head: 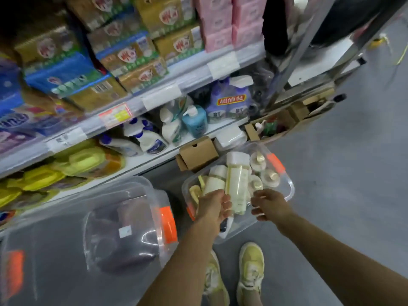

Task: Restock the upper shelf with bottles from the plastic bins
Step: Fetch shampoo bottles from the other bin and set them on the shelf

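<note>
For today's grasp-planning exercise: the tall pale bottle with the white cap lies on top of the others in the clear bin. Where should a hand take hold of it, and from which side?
Grip the tall pale bottle round its lower body, coming from above at the end nearest the person. It lies flat on top of the pile in the clear bin, cap pointing away, so that end is exposed. Both the left hand and the right hand are already beside it.

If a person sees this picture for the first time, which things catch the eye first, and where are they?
First come the two bare hands at the lower centre, the left hand and right hand, reaching into a clear plastic bin of cream-coloured bottles on the floor. Next, a second clear bin with orange latches sits at lower left. Above, shelves hold gold and blue packs.
</note>
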Demonstrator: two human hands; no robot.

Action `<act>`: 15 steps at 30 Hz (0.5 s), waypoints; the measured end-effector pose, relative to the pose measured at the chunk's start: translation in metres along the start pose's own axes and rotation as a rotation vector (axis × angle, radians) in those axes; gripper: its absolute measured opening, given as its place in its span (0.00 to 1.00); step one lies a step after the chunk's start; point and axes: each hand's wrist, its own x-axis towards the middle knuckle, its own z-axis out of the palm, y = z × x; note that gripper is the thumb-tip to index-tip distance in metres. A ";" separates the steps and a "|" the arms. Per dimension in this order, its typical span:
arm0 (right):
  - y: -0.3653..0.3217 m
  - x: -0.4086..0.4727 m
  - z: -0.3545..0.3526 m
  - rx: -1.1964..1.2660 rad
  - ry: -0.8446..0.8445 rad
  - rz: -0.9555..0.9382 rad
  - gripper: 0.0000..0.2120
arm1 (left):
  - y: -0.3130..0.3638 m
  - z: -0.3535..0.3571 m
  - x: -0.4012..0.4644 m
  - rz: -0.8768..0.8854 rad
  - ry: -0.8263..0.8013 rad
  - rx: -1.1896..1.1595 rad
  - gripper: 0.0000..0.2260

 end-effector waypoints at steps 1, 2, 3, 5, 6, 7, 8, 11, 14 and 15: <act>0.013 0.014 0.003 0.000 -0.001 0.022 0.11 | -0.008 0.004 0.016 -0.007 0.013 0.033 0.08; 0.022 0.025 0.007 -0.008 0.004 0.039 0.13 | -0.014 0.005 0.029 -0.010 0.022 0.072 0.08; 0.029 0.037 0.010 -0.016 0.012 0.048 0.15 | -0.018 0.006 0.043 -0.012 0.025 0.104 0.09; 0.043 0.060 0.017 -0.039 0.036 0.049 0.21 | -0.025 0.010 0.070 -0.016 0.034 0.185 0.09; 0.045 0.067 0.021 -0.064 0.044 0.033 0.24 | -0.026 0.010 0.079 -0.013 0.044 0.209 0.10; 0.049 0.076 0.026 -0.086 0.050 0.018 0.27 | -0.027 0.011 0.087 -0.009 0.059 0.215 0.12; 0.053 0.086 0.031 -0.102 0.057 0.008 0.30 | -0.029 0.012 0.097 -0.006 0.069 0.207 0.12; 0.059 0.109 0.048 -0.117 0.075 -0.009 0.35 | -0.035 0.013 0.122 -0.011 0.037 0.086 0.12; 0.062 0.124 0.065 -0.184 0.106 0.001 0.40 | -0.039 0.017 0.132 -0.038 -0.040 0.050 0.20; 0.062 0.128 0.069 -0.209 0.116 0.003 0.44 | -0.039 0.018 0.134 -0.046 -0.040 0.056 0.22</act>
